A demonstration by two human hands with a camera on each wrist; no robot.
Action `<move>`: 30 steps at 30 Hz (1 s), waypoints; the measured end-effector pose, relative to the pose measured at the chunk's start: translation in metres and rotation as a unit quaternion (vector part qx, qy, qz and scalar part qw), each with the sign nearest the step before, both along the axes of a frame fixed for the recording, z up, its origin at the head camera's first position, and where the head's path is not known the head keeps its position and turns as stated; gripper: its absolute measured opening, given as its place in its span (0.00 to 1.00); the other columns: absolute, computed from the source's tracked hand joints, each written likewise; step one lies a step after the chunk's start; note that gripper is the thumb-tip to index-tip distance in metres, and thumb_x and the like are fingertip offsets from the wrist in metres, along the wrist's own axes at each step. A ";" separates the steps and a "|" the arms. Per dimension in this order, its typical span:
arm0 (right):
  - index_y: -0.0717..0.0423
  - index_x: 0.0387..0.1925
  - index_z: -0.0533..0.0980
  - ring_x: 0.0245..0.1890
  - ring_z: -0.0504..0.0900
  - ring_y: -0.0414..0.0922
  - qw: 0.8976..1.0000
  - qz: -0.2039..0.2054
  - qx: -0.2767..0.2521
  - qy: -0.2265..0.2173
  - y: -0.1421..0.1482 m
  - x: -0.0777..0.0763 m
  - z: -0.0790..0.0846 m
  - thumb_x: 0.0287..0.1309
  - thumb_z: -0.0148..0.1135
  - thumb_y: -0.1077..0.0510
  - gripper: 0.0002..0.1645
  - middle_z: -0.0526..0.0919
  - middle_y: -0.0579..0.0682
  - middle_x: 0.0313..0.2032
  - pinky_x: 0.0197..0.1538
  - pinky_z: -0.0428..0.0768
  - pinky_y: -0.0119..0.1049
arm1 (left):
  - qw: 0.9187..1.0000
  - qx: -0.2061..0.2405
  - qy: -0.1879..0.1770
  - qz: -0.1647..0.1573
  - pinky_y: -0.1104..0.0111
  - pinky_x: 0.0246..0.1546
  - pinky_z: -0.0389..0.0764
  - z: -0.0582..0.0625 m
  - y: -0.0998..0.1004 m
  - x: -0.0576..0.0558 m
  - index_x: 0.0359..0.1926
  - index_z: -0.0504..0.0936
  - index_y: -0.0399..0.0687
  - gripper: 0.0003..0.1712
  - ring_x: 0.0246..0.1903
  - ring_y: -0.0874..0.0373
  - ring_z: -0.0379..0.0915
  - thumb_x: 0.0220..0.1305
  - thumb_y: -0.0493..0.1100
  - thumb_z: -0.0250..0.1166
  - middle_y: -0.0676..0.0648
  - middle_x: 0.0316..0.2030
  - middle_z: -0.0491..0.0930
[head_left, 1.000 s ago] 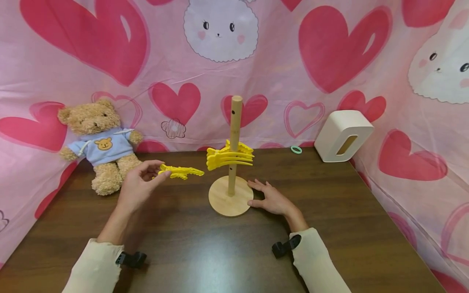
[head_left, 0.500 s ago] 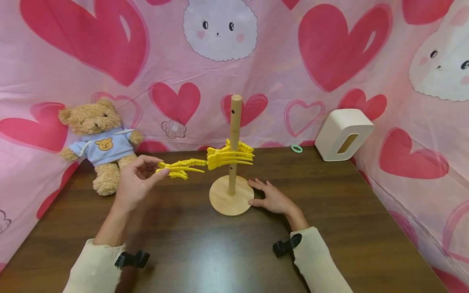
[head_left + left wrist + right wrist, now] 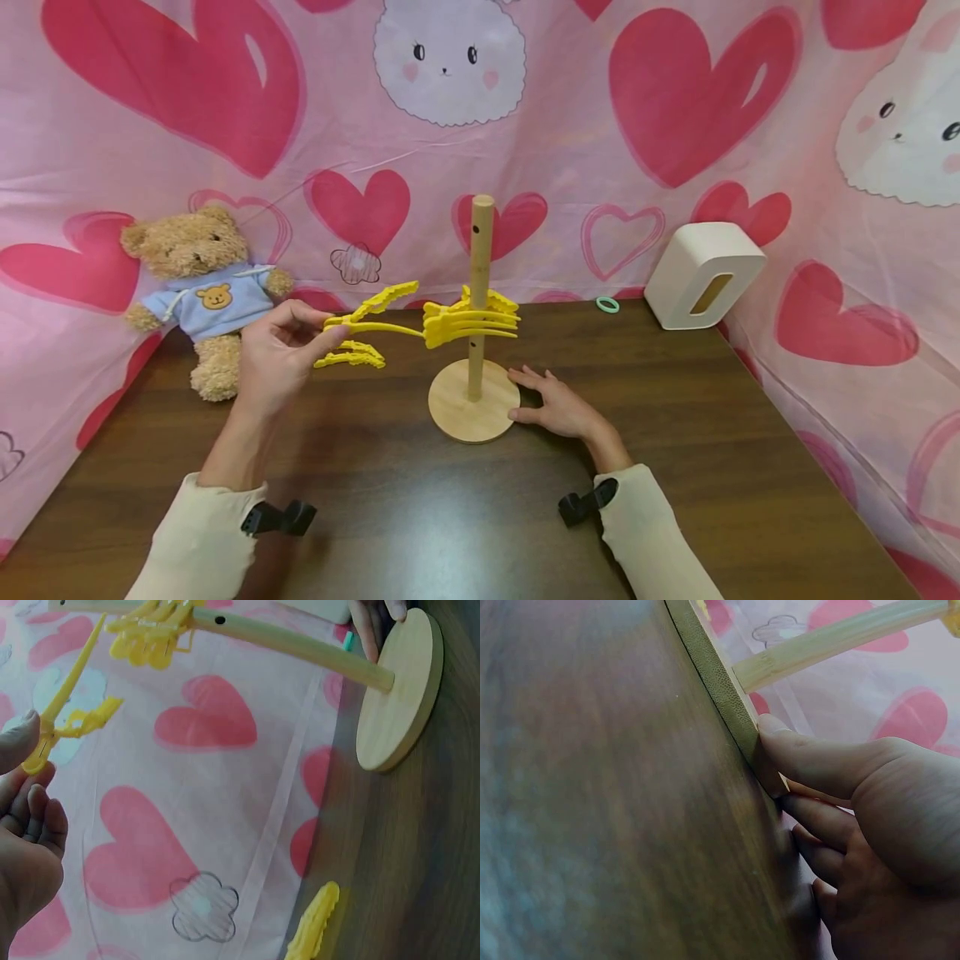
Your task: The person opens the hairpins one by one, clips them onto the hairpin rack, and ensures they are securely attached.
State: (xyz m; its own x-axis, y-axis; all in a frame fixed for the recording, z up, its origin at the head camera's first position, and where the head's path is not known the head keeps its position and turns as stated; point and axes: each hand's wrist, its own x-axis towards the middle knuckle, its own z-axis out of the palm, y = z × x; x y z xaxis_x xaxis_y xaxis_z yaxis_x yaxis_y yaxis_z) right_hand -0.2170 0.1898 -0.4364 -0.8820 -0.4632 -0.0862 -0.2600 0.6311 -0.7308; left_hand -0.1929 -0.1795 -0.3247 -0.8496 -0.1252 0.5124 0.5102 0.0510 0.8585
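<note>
My left hand point(image 3: 272, 358) pinches a yellow hair clip point(image 3: 384, 300) by its tail end, its two toothed arms spread apart. The clip's lower arm points at several yellow hair clips point(image 3: 453, 325) clustered at mid-height on the wooden stand's post point(image 3: 482, 242); whether it touches them I cannot tell. On the table, beyond my left hand, lies another yellow clip point(image 3: 356, 358), also in the left wrist view. My right hand point(image 3: 558, 407) holds the rim of the round base point(image 3: 457, 410); in the right wrist view its thumb point(image 3: 810, 754) presses on the top edge.
A teddy bear point(image 3: 213, 292) in a blue top sits at the back left. At the back right stand a white box point(image 3: 697, 279) with a slot and, beside it, a mint-green ring point(image 3: 607, 305). A pink heart-patterned cloth point(image 3: 555, 158) hangs behind the table point(image 3: 375, 500).
My left hand has lifted the hair clip slightly, and its arms have spread from closed to wide apart. The lying clip shows more clearly below. My right hand and the stand stay put.
</note>
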 end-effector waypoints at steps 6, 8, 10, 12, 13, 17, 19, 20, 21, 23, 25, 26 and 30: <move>0.59 0.74 0.64 0.77 0.48 0.60 1.000 0.001 -0.001 0.001 0.000 0.000 0.000 0.65 0.68 0.50 0.42 0.62 0.61 0.74 0.74 0.42 0.64 | 1.000 -0.008 0.001 -0.001 0.77 0.25 0.79 0.007 0.015 -0.001 0.34 0.82 0.24 0.08 0.22 0.63 0.76 0.53 0.21 0.72 0.49 0.29 0.85; 0.59 0.74 0.64 0.77 0.47 0.60 1.000 0.002 -0.002 0.000 0.000 0.000 0.000 0.65 0.68 0.51 0.42 0.62 0.61 0.74 0.74 0.41 0.63 | 1.000 -0.014 0.000 0.000 0.77 0.25 0.79 0.010 0.020 -0.002 0.35 0.83 0.26 0.08 0.23 0.62 0.75 0.54 0.23 0.73 0.49 0.30 0.84; 0.59 0.74 0.64 0.77 0.47 0.60 1.000 0.000 -0.003 -0.001 0.000 0.001 0.000 0.65 0.69 0.51 0.42 0.62 0.61 0.74 0.74 0.42 0.63 | 1.000 -0.013 0.000 0.000 0.76 0.26 0.79 0.011 0.026 -0.002 0.33 0.84 0.31 0.07 0.23 0.61 0.75 0.53 0.24 0.74 0.48 0.30 0.84; 0.59 0.74 0.64 0.77 0.47 0.61 1.000 -0.001 -0.003 0.000 -0.001 0.000 0.000 0.65 0.69 0.51 0.42 0.62 0.61 0.74 0.74 0.42 0.64 | 1.000 -0.006 0.000 -0.005 0.76 0.28 0.80 0.013 0.032 -0.004 0.33 0.84 0.31 0.07 0.24 0.60 0.75 0.53 0.24 0.74 0.47 0.31 0.84; 0.59 0.74 0.64 0.77 0.47 0.61 1.000 -0.001 -0.003 -0.001 -0.001 0.000 -0.001 0.65 0.69 0.51 0.42 0.62 0.61 0.74 0.74 0.42 0.64 | 1.000 -0.001 -0.001 -0.009 0.75 0.28 0.81 0.014 0.035 -0.004 0.33 0.84 0.30 0.08 0.25 0.60 0.76 0.53 0.24 0.74 0.47 0.31 0.84; 0.59 0.74 0.64 0.77 0.47 0.61 1.000 -0.002 0.000 -0.002 -0.001 -0.001 -0.001 0.65 0.68 0.50 0.42 0.62 0.61 0.74 0.74 0.42 0.64 | 0.999 0.017 -0.003 -0.030 0.74 0.32 0.83 0.015 0.045 -0.006 0.36 0.81 0.23 0.10 0.26 0.58 0.77 0.54 0.23 0.73 0.48 0.32 0.86; 0.59 0.74 0.64 0.77 0.47 0.60 1.000 -0.001 -0.001 -0.003 -0.001 -0.001 -0.001 0.65 0.69 0.50 0.42 0.62 0.60 0.74 0.74 0.42 0.63 | 0.999 0.021 0.002 -0.036 0.74 0.32 0.82 0.016 0.051 -0.007 0.36 0.80 0.21 0.11 0.26 0.59 0.76 0.53 0.23 0.73 0.50 0.31 0.86; 0.59 0.74 0.64 0.77 0.47 0.60 1.000 -0.001 -0.002 -0.001 -0.001 -0.001 -0.001 0.65 0.69 0.51 0.42 0.62 0.60 0.74 0.74 0.42 0.62 | 0.999 0.024 0.005 -0.040 0.74 0.31 0.82 0.016 0.054 -0.007 0.36 0.80 0.20 0.11 0.26 0.59 0.76 0.53 0.22 0.73 0.50 0.31 0.86; 0.59 0.74 0.64 0.77 0.47 0.60 1.000 0.000 -0.003 0.000 -0.001 0.000 -0.001 0.65 0.69 0.51 0.42 0.62 0.61 0.74 0.74 0.42 0.63 | 0.999 0.024 0.010 -0.041 0.75 0.30 0.81 0.016 0.056 -0.007 0.36 0.80 0.21 0.11 0.25 0.59 0.76 0.53 0.22 0.73 0.50 0.31 0.86; 0.60 0.74 0.64 0.77 0.47 0.61 1.000 -0.001 -0.006 -0.001 -0.001 0.000 -0.001 0.65 0.69 0.51 0.41 0.62 0.61 0.74 0.74 0.41 0.62 | 0.998 0.031 0.016 -0.045 0.75 0.29 0.80 0.016 0.062 -0.008 0.35 0.80 0.21 0.11 0.24 0.60 0.74 0.52 0.22 0.73 0.50 0.30 0.86; 0.59 0.74 0.65 0.77 0.46 0.62 1.000 -0.003 -0.006 -0.003 -0.001 0.000 -0.001 0.65 0.69 0.51 0.41 0.62 0.61 0.74 0.74 0.41 0.63 | 0.998 0.034 0.020 -0.046 0.75 0.27 0.79 0.016 0.067 -0.008 0.34 0.80 0.21 0.10 0.24 0.60 0.73 0.52 0.22 0.73 0.51 0.30 0.86; 0.59 0.74 0.65 0.77 0.45 0.62 1.000 -0.004 -0.004 -0.004 -0.001 0.000 -0.001 0.65 0.69 0.51 0.41 0.61 0.62 0.74 0.74 0.41 0.63 | 0.998 0.035 0.022 -0.048 0.75 0.27 0.79 0.016 0.069 -0.008 0.34 0.80 0.21 0.10 0.24 0.60 0.73 0.52 0.22 0.73 0.51 0.30 0.86; 0.58 0.74 0.64 0.77 0.44 0.64 1.000 -0.005 -0.002 -0.005 -0.001 0.000 -0.002 0.65 0.68 0.50 0.41 0.60 0.62 0.74 0.74 0.42 0.64 | 0.997 0.040 0.032 -0.060 0.75 0.26 0.79 0.016 0.077 -0.009 0.34 0.80 0.21 0.10 0.23 0.61 0.74 0.52 0.21 0.73 0.51 0.30 0.86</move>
State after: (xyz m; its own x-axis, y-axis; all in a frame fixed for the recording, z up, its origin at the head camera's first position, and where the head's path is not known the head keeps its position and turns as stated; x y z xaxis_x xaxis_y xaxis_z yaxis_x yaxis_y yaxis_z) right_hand -0.2171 0.1893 -0.4389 -0.8857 -0.4546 -0.0937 -0.2462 0.6312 -0.7355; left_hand -0.2020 -0.1028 -0.3091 -0.8263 -0.0679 0.5591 0.5631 -0.0807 0.8225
